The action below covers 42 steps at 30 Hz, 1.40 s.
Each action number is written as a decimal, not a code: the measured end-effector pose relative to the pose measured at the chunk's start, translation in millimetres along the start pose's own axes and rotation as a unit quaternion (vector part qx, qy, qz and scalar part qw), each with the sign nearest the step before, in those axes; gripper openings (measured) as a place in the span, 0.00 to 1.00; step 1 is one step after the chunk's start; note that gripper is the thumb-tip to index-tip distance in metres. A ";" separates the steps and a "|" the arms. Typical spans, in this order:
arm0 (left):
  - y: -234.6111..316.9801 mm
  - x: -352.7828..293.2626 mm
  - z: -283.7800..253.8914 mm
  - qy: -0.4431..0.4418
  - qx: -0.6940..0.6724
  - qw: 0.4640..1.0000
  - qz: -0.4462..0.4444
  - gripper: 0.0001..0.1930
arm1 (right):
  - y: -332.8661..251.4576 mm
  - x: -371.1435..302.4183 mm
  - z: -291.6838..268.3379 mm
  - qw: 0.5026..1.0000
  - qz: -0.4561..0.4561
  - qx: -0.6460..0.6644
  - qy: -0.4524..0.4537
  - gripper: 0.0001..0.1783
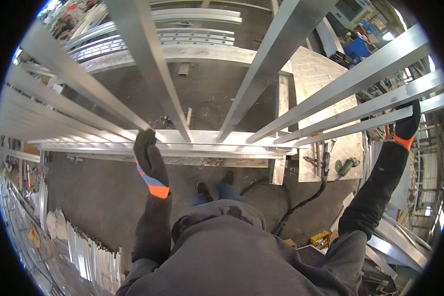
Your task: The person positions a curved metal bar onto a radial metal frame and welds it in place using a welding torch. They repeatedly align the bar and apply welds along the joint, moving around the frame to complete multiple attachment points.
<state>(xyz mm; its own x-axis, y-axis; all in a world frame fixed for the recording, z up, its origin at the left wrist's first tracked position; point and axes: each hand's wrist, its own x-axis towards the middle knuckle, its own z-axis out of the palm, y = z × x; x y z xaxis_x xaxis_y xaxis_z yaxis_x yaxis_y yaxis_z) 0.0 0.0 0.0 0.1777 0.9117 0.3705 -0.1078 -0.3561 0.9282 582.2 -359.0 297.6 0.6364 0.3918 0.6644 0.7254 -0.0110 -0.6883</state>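
Note:
A large railing panel of silvery metal bars (155,74) stands in front of me, its bars rising from a bottom rail (202,137). My left hand (152,160), in a dark glove with an orange cuff, is closed at the foot of one bar, just by the rail. Far out to the right, my right hand (407,123), in the same kind of glove, grips the panel's outermost bar (380,120). The fingertips of both hands are partly hidden.
At the right, a pale worktop (325,89) holds pliers (311,161), a cabled torch (326,158) and an angle grinder (348,166). A thick black cable (301,209) runs to the floor. Metal lengths (93,256) stand at lower left; more lie on a beam (197,37) beyond the panel.

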 end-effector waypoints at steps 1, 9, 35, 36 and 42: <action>21.1 12.1 14.0 0.015 -0.023 0.998 0.060 0.24 | 10.7 -8.4 2.1 0.999 -0.049 -0.014 0.017 0.19; 67.8 93.5 74.5 0.011 0.008 0.992 0.126 0.26 | 162.8 -89.8 -4.4 0.939 0.126 0.288 -0.137 0.15; 47.3 109.1 99.0 0.022 -0.271 0.962 0.023 0.18 | 210.9 -124.6 71.7 0.961 0.166 0.218 -0.023 0.20; 45.3 109.4 97.6 0.024 -0.263 0.964 0.041 0.18 | 207.5 -123.9 68.3 0.948 0.178 0.262 -0.018 0.20; 64.0 110.8 95.2 0.046 -0.067 0.991 0.105 0.33 | 157.8 -182.6 101.7 0.966 0.184 0.165 -0.077 0.24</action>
<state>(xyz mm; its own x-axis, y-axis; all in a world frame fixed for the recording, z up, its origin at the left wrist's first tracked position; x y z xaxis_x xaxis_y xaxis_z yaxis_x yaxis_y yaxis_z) 105.9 58.7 103.7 0.0486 0.8372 0.5447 -0.2635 -0.5153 0.8155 553.8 -338.7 38.0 0.7697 0.5505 0.3234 0.3180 0.1086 -0.9418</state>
